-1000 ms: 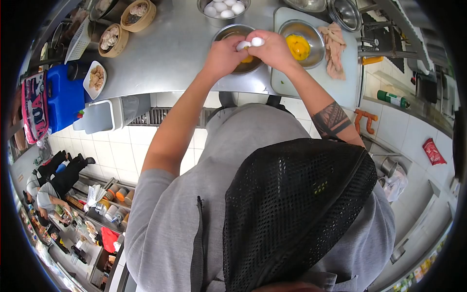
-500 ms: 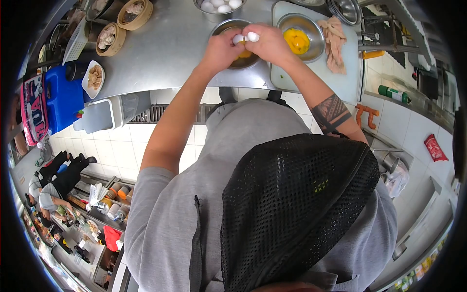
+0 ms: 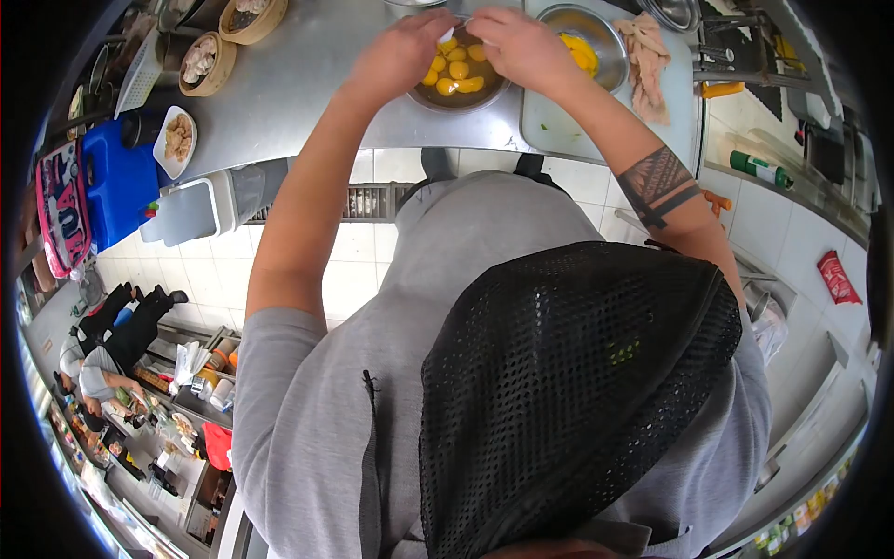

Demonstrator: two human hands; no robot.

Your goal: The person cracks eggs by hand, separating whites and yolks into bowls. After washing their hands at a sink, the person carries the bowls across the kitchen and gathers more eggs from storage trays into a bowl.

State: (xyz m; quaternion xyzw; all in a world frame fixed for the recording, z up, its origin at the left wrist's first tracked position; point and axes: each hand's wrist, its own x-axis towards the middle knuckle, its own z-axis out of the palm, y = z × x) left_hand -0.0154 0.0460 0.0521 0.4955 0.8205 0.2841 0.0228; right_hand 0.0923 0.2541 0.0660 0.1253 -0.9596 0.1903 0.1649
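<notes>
My left hand (image 3: 402, 51) is closed on a piece of white eggshell (image 3: 447, 36), above the left side of a steel bowl (image 3: 466, 104). Over the far right side of that bowl, my right hand (image 3: 523, 48) has its fingers curled, the tips close to my left fingertips; what they hold is hidden. Several whole egg yolks (image 3: 458, 70) lie in clear egg white in the bowl. To the right, a second steel bowl (image 3: 616, 65) contains yellow yolk (image 3: 582, 54), partly covered by my right hand.
A white cutting board (image 3: 557, 135) lies under the second bowl, with a pinkish cloth (image 3: 644, 70) on it. Bamboo steamers (image 3: 222, 73) and a white dish of food pieces (image 3: 177, 142) stand left. A grey bin (image 3: 191, 212) is below the counter. People (image 3: 121, 340) work far left.
Both hands have moved up toward the bowl's far edge, uncovering the yolks. The white shell between my right fingers is no longer visible. The view has shifted, leaving the whole eggs out of frame.
</notes>
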